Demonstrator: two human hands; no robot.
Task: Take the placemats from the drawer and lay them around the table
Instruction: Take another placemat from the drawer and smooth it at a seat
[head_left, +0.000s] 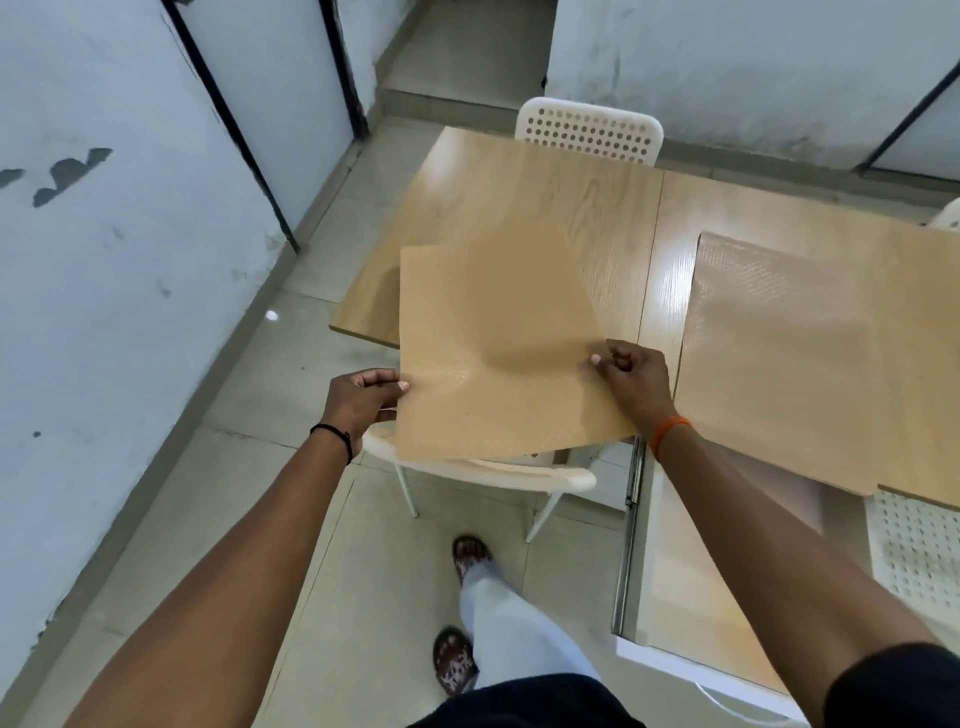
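Note:
A tan placemat (493, 332) is held in the air over the near left edge of the light wooden table (545, 187), sagging in the middle. My left hand (363, 400) pinches its left edge and my right hand (631, 379) pinches its right edge. A second placemat (779, 358) lies flat on the table to the right, its near end overhanging the open drawer (691, 582) below the table's edge.
A white chair (488, 473) stands right under the held placemat at the table's near side. Another white perforated chair (592, 130) is at the far side, and a third (914, 551) at the right. The wall runs close on the left, with tiled floor between.

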